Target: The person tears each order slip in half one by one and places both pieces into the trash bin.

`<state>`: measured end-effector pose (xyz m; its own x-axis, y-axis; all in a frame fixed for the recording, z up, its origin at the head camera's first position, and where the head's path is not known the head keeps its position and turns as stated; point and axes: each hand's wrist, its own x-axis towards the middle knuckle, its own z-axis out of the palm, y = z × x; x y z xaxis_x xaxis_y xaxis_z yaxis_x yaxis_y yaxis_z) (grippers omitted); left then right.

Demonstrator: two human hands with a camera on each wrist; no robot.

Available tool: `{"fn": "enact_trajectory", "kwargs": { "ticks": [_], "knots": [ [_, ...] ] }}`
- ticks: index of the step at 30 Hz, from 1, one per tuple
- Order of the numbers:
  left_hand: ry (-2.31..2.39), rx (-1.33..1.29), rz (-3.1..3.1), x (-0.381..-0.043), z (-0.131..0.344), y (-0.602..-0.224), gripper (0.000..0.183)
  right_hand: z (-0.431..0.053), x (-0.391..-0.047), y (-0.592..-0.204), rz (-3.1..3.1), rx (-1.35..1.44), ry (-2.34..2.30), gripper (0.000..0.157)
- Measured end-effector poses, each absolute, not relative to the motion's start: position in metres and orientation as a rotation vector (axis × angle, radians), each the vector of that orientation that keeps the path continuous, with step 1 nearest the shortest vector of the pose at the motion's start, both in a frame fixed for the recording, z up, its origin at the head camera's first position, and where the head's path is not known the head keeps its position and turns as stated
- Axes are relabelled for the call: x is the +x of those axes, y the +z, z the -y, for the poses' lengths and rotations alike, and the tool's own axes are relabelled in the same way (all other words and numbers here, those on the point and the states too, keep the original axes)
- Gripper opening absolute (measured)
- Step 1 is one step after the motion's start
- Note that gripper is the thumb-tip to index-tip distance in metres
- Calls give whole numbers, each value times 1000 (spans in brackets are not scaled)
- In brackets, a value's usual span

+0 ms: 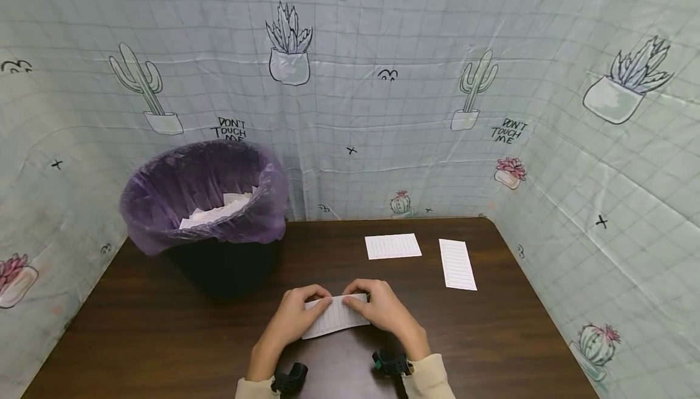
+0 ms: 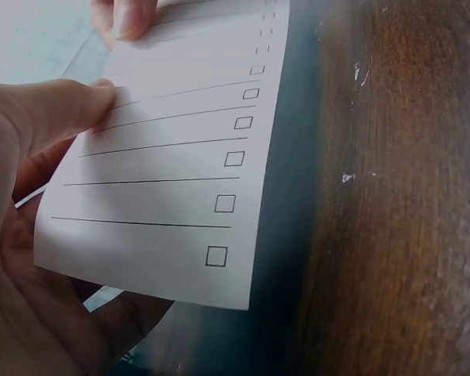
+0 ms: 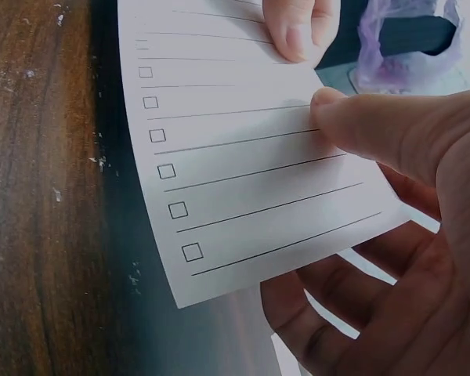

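Note:
Both hands hold one white checklist sheet (image 1: 336,319), printed with ruled lines and small square boxes, low over the front middle of the table. My left hand (image 1: 295,314) pinches its far edge left of centre, the thumb (image 2: 74,110) on the printed face and the fingers behind. Close beside it, my right hand (image 1: 383,308) pinches the same edge, its thumb (image 3: 376,129) also on top. In both wrist views the sheet bends slightly and its near edge hangs free over the wood.
Two more ruled sheets lie toward the back right, one sideways (image 1: 393,246) and one lengthwise (image 1: 457,264). At the back left stands a black bin with a purple liner (image 1: 273,204), white papers (image 1: 219,211) inside. A patterned cloth (image 1: 350,113) surrounds the brown table (image 1: 137,326).

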<state>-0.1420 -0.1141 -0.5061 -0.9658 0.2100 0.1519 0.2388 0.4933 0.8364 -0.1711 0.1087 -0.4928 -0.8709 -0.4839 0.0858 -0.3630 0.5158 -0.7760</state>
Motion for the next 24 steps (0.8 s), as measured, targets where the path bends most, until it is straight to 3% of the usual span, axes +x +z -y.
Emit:
{"fn": "enact_trajectory", "kwargs": {
  "ticks": [24],
  "knots": [
    [-1511,-485,2711,-143,112,-503,8,-104,-171,-497,-2575,-745,-1313,4]
  ]
}}
